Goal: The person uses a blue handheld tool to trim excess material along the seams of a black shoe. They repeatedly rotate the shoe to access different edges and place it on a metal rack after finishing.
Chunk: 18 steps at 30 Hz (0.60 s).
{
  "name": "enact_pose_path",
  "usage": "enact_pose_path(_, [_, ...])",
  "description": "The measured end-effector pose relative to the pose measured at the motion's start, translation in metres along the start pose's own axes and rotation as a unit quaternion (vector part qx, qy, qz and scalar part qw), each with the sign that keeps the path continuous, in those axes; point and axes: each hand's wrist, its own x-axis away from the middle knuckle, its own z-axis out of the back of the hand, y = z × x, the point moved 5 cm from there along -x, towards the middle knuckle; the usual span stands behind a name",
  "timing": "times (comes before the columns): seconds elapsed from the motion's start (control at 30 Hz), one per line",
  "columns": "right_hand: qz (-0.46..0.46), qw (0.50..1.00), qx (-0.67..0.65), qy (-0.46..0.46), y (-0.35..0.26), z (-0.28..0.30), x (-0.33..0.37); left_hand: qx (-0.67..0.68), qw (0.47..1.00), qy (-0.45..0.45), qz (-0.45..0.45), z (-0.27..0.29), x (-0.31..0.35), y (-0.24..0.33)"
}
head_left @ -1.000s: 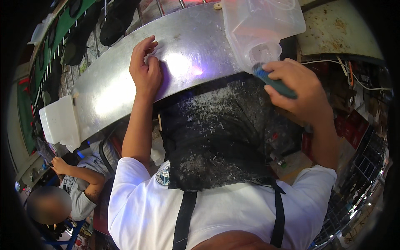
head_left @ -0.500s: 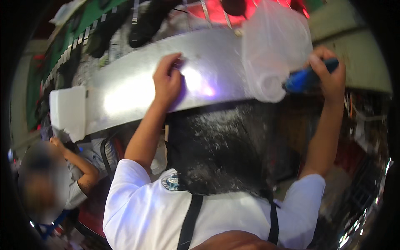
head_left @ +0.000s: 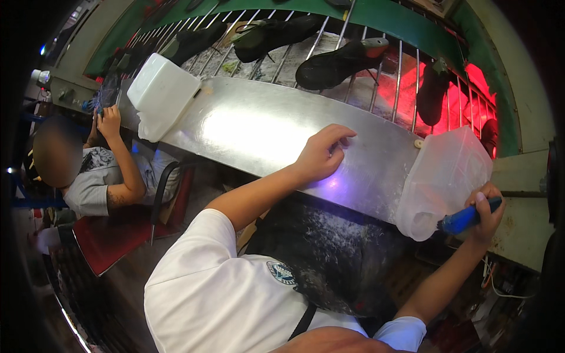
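Observation:
My left hand [head_left: 323, 154] is over the metal tabletop [head_left: 265, 132], fingers loosely bent, thumb and forefinger apart, with nothing visible between them. My right hand [head_left: 487, 213] grips a blue brush [head_left: 461, 220]. The brush's dark tip points left, beside the round mouth of a translucent plastic jug [head_left: 441, 176]. This jug lies tilted on the right end of the tabletop, its mouth toward me. Whether the tip touches the jug I cannot tell.
Beyond the tabletop, black shoes [head_left: 338, 63] rest on a rack of metal rods [head_left: 282, 62], red-lit at right. A white plastic container [head_left: 165, 88] stands at the left. A co-worker [head_left: 100, 182] sits at far left near a red chair [head_left: 126, 232]. A green frame [head_left: 412, 26] borders the rack.
The view has swung left, so the table, jug and both hands appear farther right and lower. More shoes show. My right hand still holds the brush near the jug's mouth.

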Motion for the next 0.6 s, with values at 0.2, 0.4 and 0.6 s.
enact_pose_path(0.2, [-0.015, 1.000, 0.008, -0.014, 0.006, 0.008, -0.002, -0.008, 1.000, -0.006, -0.018, -0.006, 0.003, 0.006])
enact_pose_path(0.4, [-0.033, 0.999, 0.015, 0.022, 0.004, 0.006, -0.003, 0.012, 1.000, -0.016, -0.003, 0.015, -0.020, 0.018])
enact_pose_path(0.6, [-0.026, 1.000, -0.011, 0.011, 0.004, 0.006, -0.002, -0.053, 0.989, 0.021, -0.133, 0.017, -0.045, 0.009])
